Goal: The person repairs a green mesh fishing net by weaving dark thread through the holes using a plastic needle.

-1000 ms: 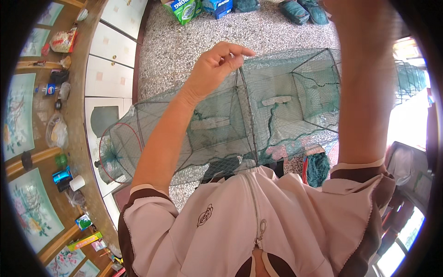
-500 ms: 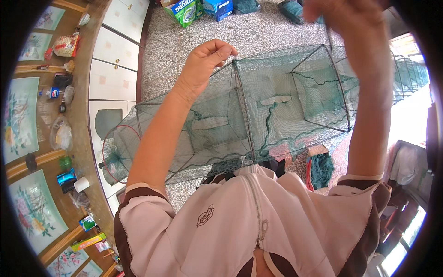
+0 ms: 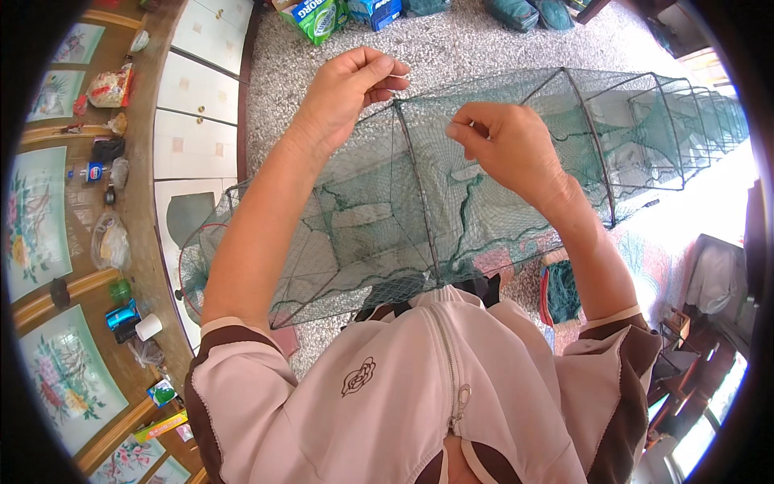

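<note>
A long collapsible fish trap (image 3: pixel 363 214) of green netting on dark square frames stretches across in front of me, from the cabinets at left to the far right. My left hand (image 3: pixel 343 90) is closed in a pinch just above the top corner of one frame. Over the netting to its right, my right hand (image 3: pixel 509 145) is also pinched closed. Whatever thin thing either set of fingertips may hold is too small to make out. A bundle of dark green twine (image 3: pixel 562 292) lies by my right side, beyond the trap's near edge.
White cabinets (image 3: pixel 197 121) line the left, with a cluttered wooden counter (image 3: pixel 149 202) above them. On the speckled floor (image 3: pixel 290 89) at the far side stand a green carton (image 3: pixel 322 18), a blue carton (image 3: pixel 375 12) and dark teal bundles (image 3: pixel 513 12).
My right hand has come down and inward from the upper right to over the netting. My left hand has shifted slightly up and left, still pinched.
</note>
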`<state>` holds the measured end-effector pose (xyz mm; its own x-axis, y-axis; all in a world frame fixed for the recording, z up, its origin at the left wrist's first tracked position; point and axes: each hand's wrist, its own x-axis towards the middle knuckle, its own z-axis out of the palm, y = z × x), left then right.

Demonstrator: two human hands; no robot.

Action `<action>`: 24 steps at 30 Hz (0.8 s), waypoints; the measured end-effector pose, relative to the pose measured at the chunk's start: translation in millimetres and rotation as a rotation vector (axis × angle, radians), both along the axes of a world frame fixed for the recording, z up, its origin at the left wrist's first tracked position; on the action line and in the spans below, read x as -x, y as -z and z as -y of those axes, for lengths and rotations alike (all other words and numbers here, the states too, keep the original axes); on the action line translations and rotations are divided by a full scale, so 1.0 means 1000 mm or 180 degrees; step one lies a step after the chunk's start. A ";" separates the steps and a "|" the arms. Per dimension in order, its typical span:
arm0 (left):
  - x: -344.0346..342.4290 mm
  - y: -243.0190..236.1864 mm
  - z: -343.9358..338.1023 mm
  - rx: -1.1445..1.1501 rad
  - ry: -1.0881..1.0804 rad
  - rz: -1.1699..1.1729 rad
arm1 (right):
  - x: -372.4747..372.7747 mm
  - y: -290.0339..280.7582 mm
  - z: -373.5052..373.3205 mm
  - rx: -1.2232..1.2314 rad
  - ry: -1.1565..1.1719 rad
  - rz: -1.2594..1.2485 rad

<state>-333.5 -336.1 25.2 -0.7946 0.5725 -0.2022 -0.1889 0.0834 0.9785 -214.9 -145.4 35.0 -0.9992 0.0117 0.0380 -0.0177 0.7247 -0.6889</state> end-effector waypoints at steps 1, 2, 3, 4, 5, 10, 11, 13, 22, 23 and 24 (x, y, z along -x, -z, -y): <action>-0.001 0.000 0.000 -0.0028 -0.0068 0.0052 | 0.001 0.001 0.002 -0.0061 0.0030 0.0069; -0.001 0.001 0.000 -0.0062 -0.0137 0.0098 | 0.003 0.002 0.003 -0.0064 0.0025 0.0073; -0.001 0.003 0.001 -0.0065 -0.0143 0.0102 | 0.004 0.004 0.004 -0.0081 0.0058 0.0127; 0.000 0.006 0.003 -0.0096 -0.0185 0.0173 | 0.005 0.006 0.005 -0.0098 0.0089 0.0180; 0.000 0.008 0.003 -0.0128 -0.0219 0.0252 | 0.006 0.009 0.006 -0.0102 0.0091 0.0191; -0.004 0.011 0.002 -0.0051 -0.0215 0.0253 | 0.007 0.015 0.010 -0.0085 0.0174 -0.0144; -0.004 0.012 0.002 0.0045 -0.0167 0.0275 | 0.008 0.015 0.011 -0.0085 0.0171 -0.0142; -0.004 0.011 0.003 0.0109 -0.0142 0.0252 | 0.010 0.015 0.014 -0.0119 0.0180 -0.0087; -0.007 0.000 -0.010 0.0743 -0.0086 0.0267 | 0.021 0.015 0.023 -0.0109 0.0177 -0.0262; -0.008 -0.002 -0.011 0.0817 -0.0036 0.0210 | 0.021 0.014 0.024 -0.0109 0.0171 -0.0268; -0.010 -0.001 -0.012 0.0816 -0.0043 0.0205 | 0.020 0.011 0.024 -0.0274 0.0138 -0.0257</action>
<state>-323.9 -324.4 26.1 -0.7825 0.4856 -0.3897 -0.2529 0.3241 0.9116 -235.1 -169.6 23.6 -0.9915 0.0480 0.1212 -0.0381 0.7824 -0.6216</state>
